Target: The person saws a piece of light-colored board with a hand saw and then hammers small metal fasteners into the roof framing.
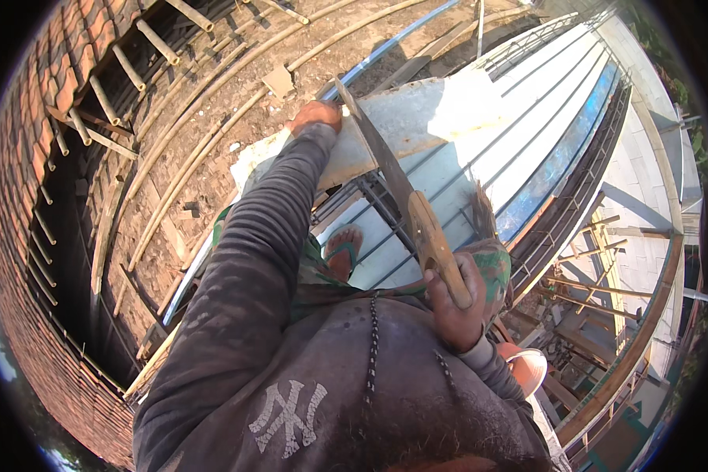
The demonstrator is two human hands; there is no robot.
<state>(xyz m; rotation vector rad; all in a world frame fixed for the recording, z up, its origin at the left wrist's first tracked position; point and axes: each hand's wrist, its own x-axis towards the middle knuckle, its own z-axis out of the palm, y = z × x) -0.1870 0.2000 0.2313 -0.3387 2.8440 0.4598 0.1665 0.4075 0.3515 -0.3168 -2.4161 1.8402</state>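
A handsaw (381, 153) with a long wooden handle (431, 236) slants across the middle, its narrow tip pointing away from me. My right hand (458, 299) is closed round the near end of the handle, beside my camouflage-clad knee. The blade passes over a pale, flat board (405, 118), and I cannot make out its teeth. Out at the far left part of the board, close to the saw tip, my left hand (317, 118) is closed on the board's edge; its fingertips are partly hidden. My sandalled foot (344, 248) stands below the board on light panels.
White panels (519, 118) separated by dark strips run to the far right, bordered by a blue strip (519, 216) and steel rebar cages (590, 189). Leftward lie bamboo poles (212, 134), brown rubble ground and a tiled roof (35, 157). Wooden scaffolding (598, 291) stands lower at right.
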